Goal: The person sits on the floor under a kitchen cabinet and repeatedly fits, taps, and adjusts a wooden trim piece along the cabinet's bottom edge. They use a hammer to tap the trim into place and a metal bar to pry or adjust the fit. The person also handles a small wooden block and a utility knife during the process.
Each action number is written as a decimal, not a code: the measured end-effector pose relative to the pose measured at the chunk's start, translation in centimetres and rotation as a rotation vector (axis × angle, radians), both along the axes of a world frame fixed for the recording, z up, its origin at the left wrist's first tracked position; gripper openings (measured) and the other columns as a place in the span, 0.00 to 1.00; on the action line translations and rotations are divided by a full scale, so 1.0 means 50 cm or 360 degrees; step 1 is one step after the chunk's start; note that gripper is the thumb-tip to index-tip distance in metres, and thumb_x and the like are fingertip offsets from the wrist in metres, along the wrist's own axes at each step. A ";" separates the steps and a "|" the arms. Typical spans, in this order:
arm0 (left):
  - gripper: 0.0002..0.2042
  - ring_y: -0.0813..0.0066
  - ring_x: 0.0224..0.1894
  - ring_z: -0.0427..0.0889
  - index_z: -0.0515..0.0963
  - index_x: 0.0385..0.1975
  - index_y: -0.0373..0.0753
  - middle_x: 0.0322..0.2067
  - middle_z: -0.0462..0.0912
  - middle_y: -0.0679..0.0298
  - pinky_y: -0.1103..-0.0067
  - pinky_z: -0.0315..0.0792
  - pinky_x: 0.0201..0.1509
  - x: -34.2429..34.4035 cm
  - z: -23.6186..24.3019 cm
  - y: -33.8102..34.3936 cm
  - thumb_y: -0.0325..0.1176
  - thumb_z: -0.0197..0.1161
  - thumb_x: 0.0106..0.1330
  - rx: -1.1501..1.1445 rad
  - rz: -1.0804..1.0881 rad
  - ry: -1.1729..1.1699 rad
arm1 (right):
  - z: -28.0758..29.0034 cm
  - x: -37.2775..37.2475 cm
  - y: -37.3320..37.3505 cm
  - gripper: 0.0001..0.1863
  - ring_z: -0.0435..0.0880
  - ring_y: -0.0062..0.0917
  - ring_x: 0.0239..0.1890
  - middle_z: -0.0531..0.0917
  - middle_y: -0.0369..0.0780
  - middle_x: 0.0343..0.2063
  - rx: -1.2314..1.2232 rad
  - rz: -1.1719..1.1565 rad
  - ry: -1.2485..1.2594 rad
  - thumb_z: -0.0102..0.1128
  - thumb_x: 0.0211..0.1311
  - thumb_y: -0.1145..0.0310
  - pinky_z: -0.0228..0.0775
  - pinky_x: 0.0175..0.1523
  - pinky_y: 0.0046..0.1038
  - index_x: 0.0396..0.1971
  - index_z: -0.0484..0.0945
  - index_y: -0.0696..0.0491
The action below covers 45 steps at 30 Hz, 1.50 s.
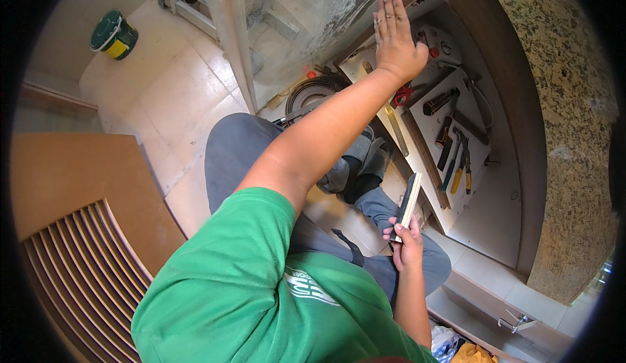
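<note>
My left arm stretches out across the view, and my left hand (396, 40) is open, fingers straight and close together, beside a smeared glass panel (306, 11). Whether the palm touches the panel or the cabinet edge behind it, I cannot tell. Near my knee, my right hand (407, 242) is closed around the lower end of a narrow bar (409, 203), dark on one long face and pale with thin stripes on the other. Its exact kind does not show. The bar points upward, tilted a little to the right.
An open cabinet (489, 213) holds a white board (479, 145) with a hammer (450, 161), pliers (468, 174), red-handled scissors (407, 94) and other tools. A speckled stone slab (561, 102) borders it. A green bucket (114, 37), a ladder (195, 1) and a slatted wooden door (85, 246) stand left.
</note>
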<state>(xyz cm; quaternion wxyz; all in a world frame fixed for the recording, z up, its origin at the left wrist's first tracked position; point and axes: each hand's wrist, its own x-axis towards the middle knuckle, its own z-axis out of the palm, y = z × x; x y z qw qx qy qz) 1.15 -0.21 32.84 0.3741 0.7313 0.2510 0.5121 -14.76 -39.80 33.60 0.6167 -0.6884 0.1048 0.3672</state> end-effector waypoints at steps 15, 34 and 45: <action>0.54 0.44 0.80 0.32 0.30 0.76 0.29 0.78 0.33 0.41 0.60 0.34 0.82 -0.027 -0.304 -0.046 0.41 0.63 0.59 -0.0540 -0.0033 0.0400 | -0.032 0.024 0.001 0.34 0.85 0.25 0.36 0.81 0.42 0.44 -0.0115 0.0100 -0.0044 0.59 0.63 0.78 0.82 0.41 0.25 0.69 0.62 0.56; 0.21 0.42 0.61 0.73 0.75 0.56 0.29 0.56 0.78 0.43 0.59 0.63 0.69 -0.044 -0.350 0.049 0.40 0.51 0.75 -0.1058 -0.0017 0.0195 | -0.030 0.064 0.029 0.41 0.83 0.22 0.34 0.79 0.42 0.45 -0.0169 0.0079 -0.0032 0.61 0.62 0.81 0.81 0.40 0.24 0.75 0.54 0.55; 0.13 0.66 0.45 0.84 0.84 0.47 0.35 0.42 0.87 0.55 0.74 0.75 0.52 -0.023 -0.003 0.071 0.38 0.61 0.73 -0.0552 -0.0057 -0.0815 | -0.038 0.058 0.029 0.43 0.82 0.24 0.36 0.79 0.42 0.47 -0.0250 0.0126 -0.0075 0.62 0.62 0.79 0.79 0.42 0.24 0.75 0.52 0.55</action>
